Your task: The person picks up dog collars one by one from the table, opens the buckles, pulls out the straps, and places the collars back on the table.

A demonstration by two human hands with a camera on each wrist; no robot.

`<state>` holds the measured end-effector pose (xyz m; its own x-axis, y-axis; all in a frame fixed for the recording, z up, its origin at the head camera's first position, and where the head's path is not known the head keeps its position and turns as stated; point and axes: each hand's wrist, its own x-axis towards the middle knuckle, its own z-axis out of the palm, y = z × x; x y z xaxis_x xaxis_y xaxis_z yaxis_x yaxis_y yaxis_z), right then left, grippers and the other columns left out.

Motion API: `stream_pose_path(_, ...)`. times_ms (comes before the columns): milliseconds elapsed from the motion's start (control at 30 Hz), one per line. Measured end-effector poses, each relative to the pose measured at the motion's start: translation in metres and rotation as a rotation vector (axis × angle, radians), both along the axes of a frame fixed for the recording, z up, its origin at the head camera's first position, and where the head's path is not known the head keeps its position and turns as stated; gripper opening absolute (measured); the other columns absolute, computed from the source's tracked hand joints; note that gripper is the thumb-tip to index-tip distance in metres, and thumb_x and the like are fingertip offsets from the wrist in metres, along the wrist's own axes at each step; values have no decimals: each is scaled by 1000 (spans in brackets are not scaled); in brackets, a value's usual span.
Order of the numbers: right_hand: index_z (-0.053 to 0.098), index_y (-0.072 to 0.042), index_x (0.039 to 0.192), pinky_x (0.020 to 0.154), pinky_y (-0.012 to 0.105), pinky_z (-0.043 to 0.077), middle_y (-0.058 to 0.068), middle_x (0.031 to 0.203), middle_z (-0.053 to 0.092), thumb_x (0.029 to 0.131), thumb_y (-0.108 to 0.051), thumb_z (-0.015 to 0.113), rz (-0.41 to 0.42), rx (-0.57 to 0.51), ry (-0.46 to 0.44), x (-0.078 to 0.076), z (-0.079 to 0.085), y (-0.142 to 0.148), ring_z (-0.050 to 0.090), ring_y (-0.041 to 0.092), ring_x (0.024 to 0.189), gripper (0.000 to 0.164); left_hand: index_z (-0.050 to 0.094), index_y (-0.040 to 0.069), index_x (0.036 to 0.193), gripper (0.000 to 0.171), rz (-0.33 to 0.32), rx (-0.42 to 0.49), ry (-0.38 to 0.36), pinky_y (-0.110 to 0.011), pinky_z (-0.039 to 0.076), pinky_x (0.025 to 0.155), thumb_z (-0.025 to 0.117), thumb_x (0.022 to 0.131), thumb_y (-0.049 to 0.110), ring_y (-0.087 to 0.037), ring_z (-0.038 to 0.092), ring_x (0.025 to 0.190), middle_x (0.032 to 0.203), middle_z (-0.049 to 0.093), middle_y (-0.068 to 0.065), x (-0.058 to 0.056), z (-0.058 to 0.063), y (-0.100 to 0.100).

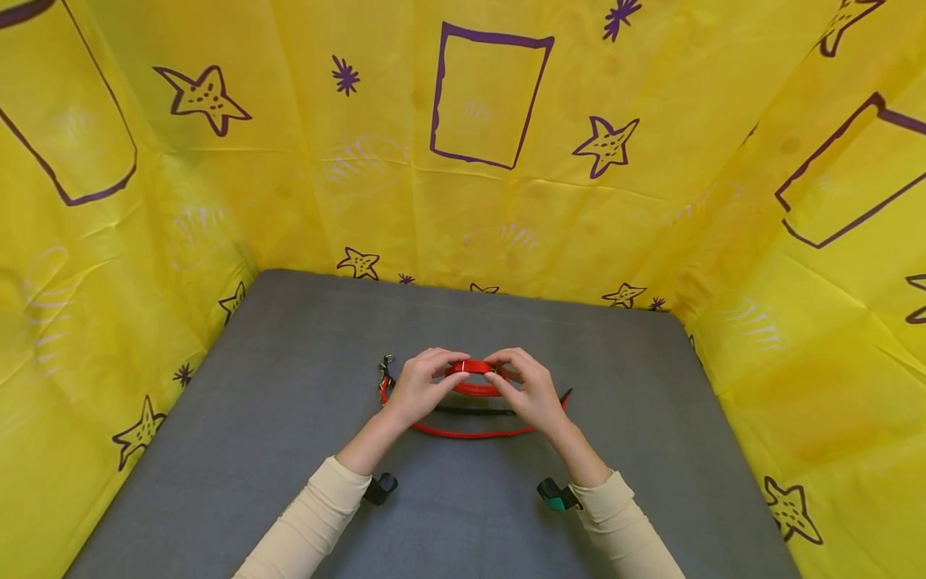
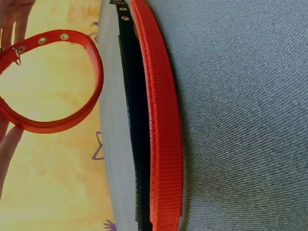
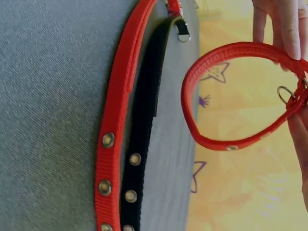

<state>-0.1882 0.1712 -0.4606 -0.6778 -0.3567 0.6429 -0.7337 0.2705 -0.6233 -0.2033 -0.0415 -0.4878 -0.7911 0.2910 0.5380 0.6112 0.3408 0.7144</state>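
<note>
Both hands hold a red collar (image 1: pixel 475 367) up in front, its strap bent round into a loop. The left hand (image 1: pixel 418 388) pinches its left side between thumb and fingers, and the right hand (image 1: pixel 531 390) pinches the right side. In the right wrist view, the looped collar (image 3: pixel 190 103) shows a metal ring (image 3: pixel 280 91) close to the fingers; eyelets line its strap in the left wrist view. Below the hands, a black collar (image 1: pixel 473 411) and another red collar (image 1: pixel 470 435) stand on edge side by side, curved, with metal eyelets.
The collars lie on a grey cloth-covered table (image 1: pixel 289 482). Metal fittings (image 1: pixel 383 374) of the lying collars show left of the left hand. Yellow sheets (image 1: pixel 289 201) with purple drawings wall in the back and both sides.
</note>
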Motion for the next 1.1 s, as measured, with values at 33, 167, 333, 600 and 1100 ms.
stream_pose_path(33,65,5,102,71,40,58,17,98,63,79,14,73,-2,5,-10,-2,-3,1,61,31,84,26,74,7,108,28,11,-15,21,-32,57,71,80,81,10,-16,60,84,98,70,-2,0,0,0)
stream_pose_path(167,66,-1,109,76,43,58,14,104,64,79,7,77,-28,68,-27,-8,-12,4,61,25,88,34,74,7,108,29,44,-94,128,-31,52,66,80,80,11,-16,58,81,97,71,-2,2,3,0)
stream_pose_path(333,68,-7,112,70,32,55,4,107,65,79,-5,81,-85,216,79,-9,-13,2,58,18,85,37,74,6,107,27,50,-147,229,-28,53,71,79,82,15,-17,61,90,99,71,-4,4,5,2)
stream_pose_path(600,71,-11,105,66,21,42,-4,100,67,83,-14,79,-138,215,128,-8,-14,0,51,12,80,24,73,5,107,27,16,-106,223,-26,52,68,79,82,14,-21,62,86,100,71,-5,4,3,4)
stream_pose_path(1100,71,-7,103,64,34,56,0,99,67,80,-3,79,-82,72,82,-8,-18,-1,60,13,81,25,72,4,108,26,-42,10,136,-41,55,64,77,83,8,-23,61,82,100,71,-5,3,-2,3)
